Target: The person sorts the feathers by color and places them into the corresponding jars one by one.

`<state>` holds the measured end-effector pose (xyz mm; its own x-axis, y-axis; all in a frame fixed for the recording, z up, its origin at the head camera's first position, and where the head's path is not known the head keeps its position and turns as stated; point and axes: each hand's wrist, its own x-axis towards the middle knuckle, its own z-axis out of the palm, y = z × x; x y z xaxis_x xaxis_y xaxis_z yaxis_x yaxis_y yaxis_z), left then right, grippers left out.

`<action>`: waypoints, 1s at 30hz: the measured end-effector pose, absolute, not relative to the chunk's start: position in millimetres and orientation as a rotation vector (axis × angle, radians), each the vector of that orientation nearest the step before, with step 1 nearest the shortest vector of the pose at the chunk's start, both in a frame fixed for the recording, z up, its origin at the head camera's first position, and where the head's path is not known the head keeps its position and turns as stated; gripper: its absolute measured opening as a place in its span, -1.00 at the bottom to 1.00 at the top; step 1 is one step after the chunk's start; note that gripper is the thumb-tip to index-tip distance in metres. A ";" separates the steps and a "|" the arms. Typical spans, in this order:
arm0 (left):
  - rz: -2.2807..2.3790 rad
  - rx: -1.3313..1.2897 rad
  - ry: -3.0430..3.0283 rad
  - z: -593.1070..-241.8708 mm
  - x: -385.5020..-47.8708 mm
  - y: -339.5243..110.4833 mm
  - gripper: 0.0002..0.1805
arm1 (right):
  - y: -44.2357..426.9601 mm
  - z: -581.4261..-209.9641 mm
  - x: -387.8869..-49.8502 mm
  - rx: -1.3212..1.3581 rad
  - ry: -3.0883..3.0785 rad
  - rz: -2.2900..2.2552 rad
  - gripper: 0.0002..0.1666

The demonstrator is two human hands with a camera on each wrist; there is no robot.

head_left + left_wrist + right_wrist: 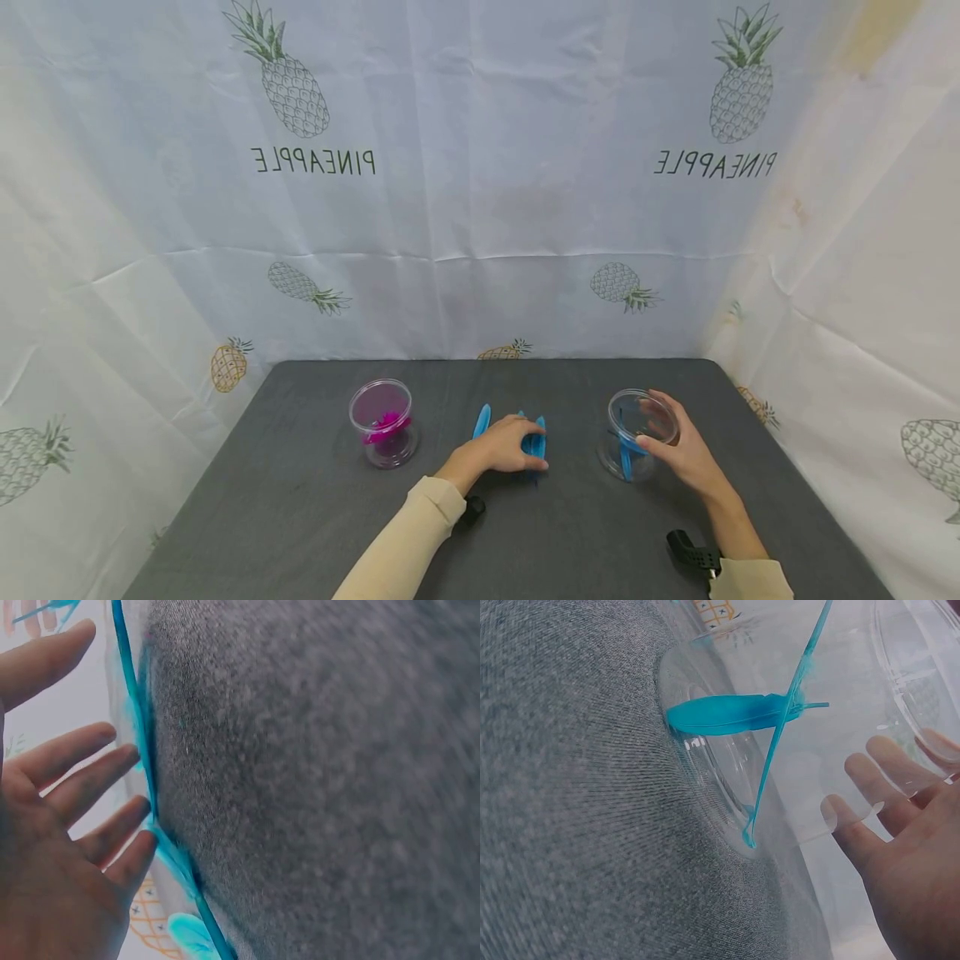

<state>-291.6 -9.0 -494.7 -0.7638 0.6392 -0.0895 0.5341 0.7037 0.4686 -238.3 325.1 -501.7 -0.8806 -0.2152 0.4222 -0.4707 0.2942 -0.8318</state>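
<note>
Several blue feathers [536, 440] lie on the dark tabletop near the middle. Over them reaches my left hand [498, 446], fingers spread and loosely bent. The left wrist view shows its fingertips close beside a blue feather [176, 859]; whether they touch it I cannot tell. On the right stands a clear plastic jar [615, 458], which my right hand [686, 450] holds near the rim, thumb on the near side and fingers round the far side. Inside that jar are blue feathers [731, 714], crossing each other in the right wrist view.
A second clear jar [381, 387] with magenta feathers [387, 427] inside stands at the left of the dark tabletop [300, 517]. A white curtain [465, 308] printed with pineapples hangs behind the table and along both sides.
</note>
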 end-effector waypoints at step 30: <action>0.515 1.022 2.699 -499.6 -284.6 -7.0 -0.17 | 325.9 -503.4 -239.4 0.616 -2.330 1.630 -0.07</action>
